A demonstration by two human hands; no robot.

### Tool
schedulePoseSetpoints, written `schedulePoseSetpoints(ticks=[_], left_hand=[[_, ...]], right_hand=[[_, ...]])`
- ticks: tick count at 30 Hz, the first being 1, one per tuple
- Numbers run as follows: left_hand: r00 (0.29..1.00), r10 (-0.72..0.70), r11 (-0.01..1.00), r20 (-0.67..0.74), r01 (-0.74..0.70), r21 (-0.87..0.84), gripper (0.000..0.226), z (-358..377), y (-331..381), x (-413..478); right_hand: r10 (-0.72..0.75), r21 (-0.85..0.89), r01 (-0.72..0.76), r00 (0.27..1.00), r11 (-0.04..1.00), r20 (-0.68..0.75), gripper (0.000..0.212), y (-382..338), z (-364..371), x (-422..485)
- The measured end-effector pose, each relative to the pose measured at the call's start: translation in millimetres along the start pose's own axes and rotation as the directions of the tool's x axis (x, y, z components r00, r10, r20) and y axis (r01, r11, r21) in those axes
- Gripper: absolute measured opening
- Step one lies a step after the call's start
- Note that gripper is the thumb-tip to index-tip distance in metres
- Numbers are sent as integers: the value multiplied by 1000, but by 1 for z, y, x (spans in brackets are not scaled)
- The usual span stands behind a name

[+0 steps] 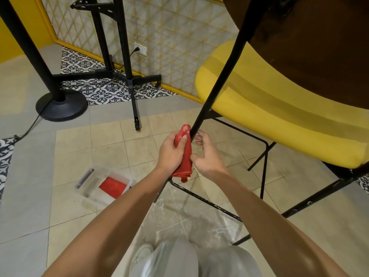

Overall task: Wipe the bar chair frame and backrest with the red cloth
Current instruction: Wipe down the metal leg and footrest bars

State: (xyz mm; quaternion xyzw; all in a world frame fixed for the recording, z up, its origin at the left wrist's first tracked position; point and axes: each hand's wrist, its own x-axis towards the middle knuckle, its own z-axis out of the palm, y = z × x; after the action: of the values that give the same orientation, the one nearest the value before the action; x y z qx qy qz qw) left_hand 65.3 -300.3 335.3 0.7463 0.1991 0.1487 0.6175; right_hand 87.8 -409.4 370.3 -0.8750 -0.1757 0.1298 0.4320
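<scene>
1. Two hands: the left hand is clenched around the red cloth, pressing it against the black chair leg.
2. The right hand pinches the cloth's edge, its other fingers spread loose.
3. One yellow seat.
4. One clear tray on the floor, holding a second red cloth.

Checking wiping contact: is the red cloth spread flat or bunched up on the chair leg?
Bunched. The red cloth is a narrow wad gripped by the left hand against the black chair leg; the right hand pinches its edge.
</scene>
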Motion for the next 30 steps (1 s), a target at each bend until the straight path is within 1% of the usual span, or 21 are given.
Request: schedulePoseSetpoints(ticks=[2, 5, 7, 8, 10, 12, 13, 15, 17, 19, 23, 25, 27, 30], left_hand=[[1000, -19, 998, 11, 18, 55, 33, 0, -7, 1], [993, -106, 984, 58, 96, 151, 35, -6, -20, 4], [990, -133, 973, 50, 121, 197, 36, -9, -25, 6], [991, -129, 975, 35, 121, 185, 35, -9, -24, 6], [993, -120, 989, 15, 118, 90, 34, -8, -18, 6], [996, -89, 996, 8, 89, 4, 34, -6, -9, 6], [998, -65, 998, 5, 65, -4, 34, -4, -6, 6], [999, -33, 999, -6, 33, 11, 34, 0, -5, 4], [999, -45, 998, -15, 45, 31, 34, 2, -11, 3], [996, -87, 994, -1, 87, 70, 34, 3, -20, 4], [975, -208, 961, 81, 188, 204, 37, -3, -33, 8], [968, -228, 952, 104, 200, 233, 38, -6, -34, 9], [972, -205, 962, 111, 179, 207, 37, -7, -30, 9], [984, -151, 985, 94, 142, 94, 34, -6, -23, 9]], right_hand=[[3, 18, -3, 1000, 1000, -10, 71, 1, 0, 0], [9, 34, -9, 1000, 999, -3, 70, 0, 1, 0], [9, 26, -9, 1000, 1000, 6, 71, 1, 1, 0], [5, 20, -6, 1000, 1000, 10, 71, 2, 1, 0], [-7, 7, 7, 1000, 1000, 15, 71, 3, 1, 0], [-10, -1, 10, 1000, 1000, 13, 71, 5, 1, 1], [-7, -1, 7, 1000, 1000, 10, 71, 6, 1, 1], [-2, -2, 2, 1000, 1000, 7, 70, 6, 2, 1], [-1, -7, 1, 1000, 1000, 12, 69, 6, 3, 1], [1, -13, -1, 1000, 1000, 15, 68, 5, 4, 1], [39, -5, -39, 999, 999, 35, 69, 5, 8, 0], [64, 4, -64, 997, 998, 45, 71, 6, 9, 1], [84, 19, -85, 995, 996, 49, 72, 7, 10, 2], [92, 31, -93, 995, 995, 50, 72, 9, 10, 4]])
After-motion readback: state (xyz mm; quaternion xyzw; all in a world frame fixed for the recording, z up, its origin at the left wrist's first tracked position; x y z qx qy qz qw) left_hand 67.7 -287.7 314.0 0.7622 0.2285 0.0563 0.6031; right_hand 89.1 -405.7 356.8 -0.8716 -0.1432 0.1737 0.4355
